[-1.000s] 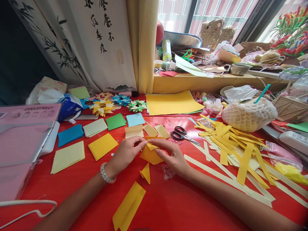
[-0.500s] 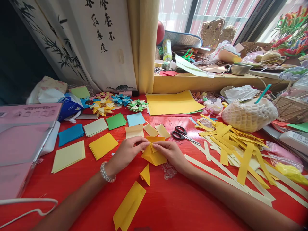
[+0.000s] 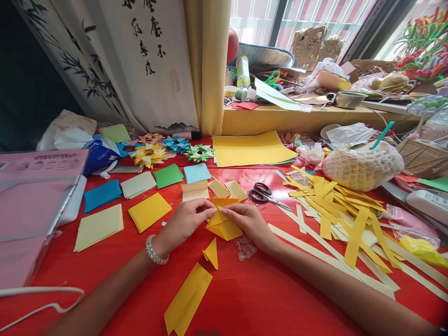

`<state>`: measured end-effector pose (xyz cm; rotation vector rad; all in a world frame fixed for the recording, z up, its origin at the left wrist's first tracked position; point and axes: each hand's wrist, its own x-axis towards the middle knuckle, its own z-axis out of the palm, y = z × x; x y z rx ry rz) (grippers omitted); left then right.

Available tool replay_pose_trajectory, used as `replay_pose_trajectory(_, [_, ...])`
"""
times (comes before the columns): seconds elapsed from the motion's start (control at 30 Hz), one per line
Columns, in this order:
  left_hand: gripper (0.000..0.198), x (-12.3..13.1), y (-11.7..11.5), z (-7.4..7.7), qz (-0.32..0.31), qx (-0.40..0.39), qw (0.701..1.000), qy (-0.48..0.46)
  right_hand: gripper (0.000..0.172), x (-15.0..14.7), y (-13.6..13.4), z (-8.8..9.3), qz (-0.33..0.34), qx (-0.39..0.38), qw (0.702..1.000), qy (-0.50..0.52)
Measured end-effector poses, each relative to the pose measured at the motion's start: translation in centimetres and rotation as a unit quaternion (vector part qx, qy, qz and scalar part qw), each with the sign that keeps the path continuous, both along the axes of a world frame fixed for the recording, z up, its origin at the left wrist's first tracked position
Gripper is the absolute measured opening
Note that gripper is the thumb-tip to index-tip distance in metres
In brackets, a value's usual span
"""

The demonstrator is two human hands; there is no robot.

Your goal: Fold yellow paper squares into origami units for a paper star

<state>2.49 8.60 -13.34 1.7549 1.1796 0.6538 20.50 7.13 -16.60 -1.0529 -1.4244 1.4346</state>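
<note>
The yellow paper (image 3: 227, 229) lies on the worktop (image 3: 259, 298), between the person's hands. The left hand (image 3: 187, 219) and right hand (image 3: 254, 228) each have a grip nearly closed, thumb and forefinger pinching its raised middle fold. This paper looks partly folded. One small triangle (image 3: 211, 255), just in front of it, appears fully folded; nearer the person, a yellow strip (image 3: 188, 301) seems merely creased. The yellow stack (image 3: 150, 212) seems to be flat sheets, while several paper stars (image 3: 199, 153) at the back look complete.

Brush-written Chinese characters run down the hanging cloth (image 3: 166, 93); 不 and 痕 are legible. Print on the pink folder (image 3: 38, 205) and blue packet (image 3: 100, 151) cannot be made out.
</note>
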Motion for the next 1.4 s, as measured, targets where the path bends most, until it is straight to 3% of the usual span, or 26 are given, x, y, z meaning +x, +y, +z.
replay_pose_trajectory(0.67, [0.022,0.0,-0.2,0.4,-0.026,-0.038,0.999,-0.016,0.031,0.0,0.0,-0.2,0.0,0.057,0.995,-0.086])
replay_pose_trajectory(0.9, [0.024,-0.1,0.0,0.2,0.022,-0.001,0.999,-0.023,0.029,0.0,0.1,-0.3,-0.022,-0.009,0.999,0.029])
replay_pose_trajectory(1.03, [0.026,-0.2,0.3,0.1,0.085,-0.044,0.989,-0.117,0.03,0.0,0.5,-0.4,-0.064,-0.034,0.985,0.155])
replay_pose_trajectory(1.1, [0.027,-0.1,0.3,0.0,0.099,-0.082,0.975,-0.181,0.03,0.0,0.7,-0.2,-0.052,-0.027,0.982,0.18])
replay_pose_trajectory(1.23, [0.027,0.3,0.0,-0.1,0.076,-0.124,0.964,-0.223,0.036,-0.1,0.6,0.3,0.018,-0.016,0.992,0.124])
replay_pose_trajectory(1.4, [0.025,0.6,-0.2,-0.7,0.022,-0.125,0.98,-0.15,0.04,-0.1,0.5,0.0,0.012,-0.024,0.994,0.105])
